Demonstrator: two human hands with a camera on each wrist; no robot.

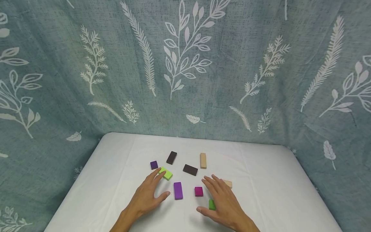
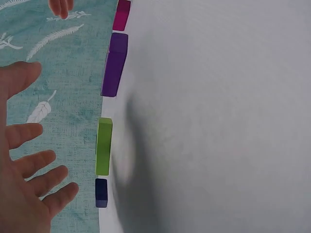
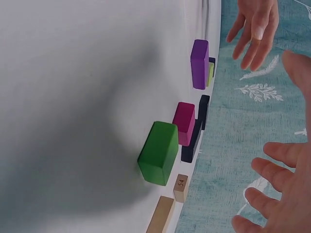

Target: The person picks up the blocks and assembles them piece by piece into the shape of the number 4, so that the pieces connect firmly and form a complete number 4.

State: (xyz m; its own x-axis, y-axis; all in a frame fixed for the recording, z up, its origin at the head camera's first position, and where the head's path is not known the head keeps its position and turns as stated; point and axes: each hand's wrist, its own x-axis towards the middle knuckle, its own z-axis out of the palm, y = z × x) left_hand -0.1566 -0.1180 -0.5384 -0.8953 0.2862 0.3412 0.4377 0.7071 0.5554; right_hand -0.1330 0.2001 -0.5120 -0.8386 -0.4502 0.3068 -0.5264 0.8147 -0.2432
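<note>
My left hand point(image 1: 147, 197) hovers with spread fingers over the left part of the white table, holding nothing. In the head view its fingertips partly overlap a lime green block point(image 1: 166, 174); in the left wrist view the fingers are apart from it. A small dark purple block point(image 1: 154, 165) lies just beyond, and a longer purple block point(image 1: 178, 191) is right of the thumb. My right hand point(image 1: 223, 206), also empty with fingers extended, is above the table, partly hiding a green block point(image 1: 212, 205) and a pale wooden block point(image 1: 227, 183). A magenta block point(image 1: 198, 191) lies left of its fingers.
Farther back lie two dark brown blocks point(image 1: 190, 169) and an upright-pointing pale wooden block point(image 1: 203, 160). One pale wooden block point(image 3: 181, 188) bears a number on its end. A patterned teal cloth point(image 1: 185, 64) hangs behind and beside the white table point(image 1: 261, 174).
</note>
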